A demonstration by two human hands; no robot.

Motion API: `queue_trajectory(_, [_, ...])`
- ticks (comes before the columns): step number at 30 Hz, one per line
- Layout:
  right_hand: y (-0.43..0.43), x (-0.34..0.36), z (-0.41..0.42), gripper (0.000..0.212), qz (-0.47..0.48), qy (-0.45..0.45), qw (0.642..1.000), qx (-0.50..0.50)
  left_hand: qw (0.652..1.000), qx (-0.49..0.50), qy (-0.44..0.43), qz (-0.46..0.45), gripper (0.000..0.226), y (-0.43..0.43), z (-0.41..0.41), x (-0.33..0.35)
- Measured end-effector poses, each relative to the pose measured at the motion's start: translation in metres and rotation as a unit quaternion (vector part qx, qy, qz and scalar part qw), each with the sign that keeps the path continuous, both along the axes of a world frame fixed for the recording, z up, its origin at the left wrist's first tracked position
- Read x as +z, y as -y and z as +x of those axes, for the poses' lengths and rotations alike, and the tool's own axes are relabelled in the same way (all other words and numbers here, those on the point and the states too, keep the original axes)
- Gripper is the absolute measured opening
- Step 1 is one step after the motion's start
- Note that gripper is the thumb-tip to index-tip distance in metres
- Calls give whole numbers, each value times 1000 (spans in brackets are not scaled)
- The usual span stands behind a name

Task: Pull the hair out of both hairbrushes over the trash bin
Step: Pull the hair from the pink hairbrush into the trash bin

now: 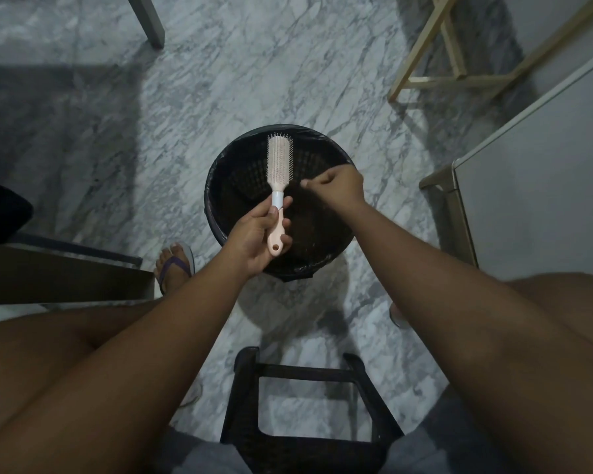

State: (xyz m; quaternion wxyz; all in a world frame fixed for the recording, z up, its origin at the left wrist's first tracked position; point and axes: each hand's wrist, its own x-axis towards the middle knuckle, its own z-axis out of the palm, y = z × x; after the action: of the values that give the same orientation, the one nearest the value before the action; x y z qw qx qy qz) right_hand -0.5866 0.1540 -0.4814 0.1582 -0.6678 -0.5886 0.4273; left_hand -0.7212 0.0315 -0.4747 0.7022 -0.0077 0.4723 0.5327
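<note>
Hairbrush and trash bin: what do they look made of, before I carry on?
Hairbrush: looks like moulded plastic, pale pink with a white collar, smooth with a faint sheen; the pins look plastic too. Trash bin: seems rigid dark plastic, judging by the lattice holes in its wall, and it is lined with a thin glossy black bag crinkled over the rim.

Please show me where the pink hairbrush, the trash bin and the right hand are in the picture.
pink hairbrush [279, 164]: head view, on the bristle head.
trash bin [211, 189]: head view, on its left rim.
right hand [341, 186]: head view, on its back.
</note>
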Motion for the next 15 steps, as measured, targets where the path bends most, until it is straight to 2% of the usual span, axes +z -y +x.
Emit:
queue_trajectory(3, [5, -18, 9, 11, -64, 3, 998, 5, 1000, -7, 1, 3, 41, 1, -3, 0])
queue_trajectory(7, [5, -14, 9, 42, -86, 3, 996, 19, 1000, -8, 4, 11, 41, 2, -6, -1])
queue_trajectory(9, [6, -9, 6, 56, -96, -47, 993, 46, 1000, -5, 11, 12, 41, 1, -5, -1])
queue_trajectory(12, [5, -5, -1, 92, -79, -132, 983, 95, 999, -19, 21, 22, 38, 0, -5, 3])
queue_trajectory(13, [4, -5, -4, 90, -56, -141, 983, 100, 999, -22, 23, 27, 38, -1, -4, 4])
queue_trajectory(14, [4, -3, -7, 74, -27, -129, 986, 103, 999, -23, 24, 31, 38, -2, -4, 6])
queue_trajectory(15, [5, -2, -9, 50, 4, -96, 990, 103, 999, -22, 22, 35, 39, -3, -4, 8])
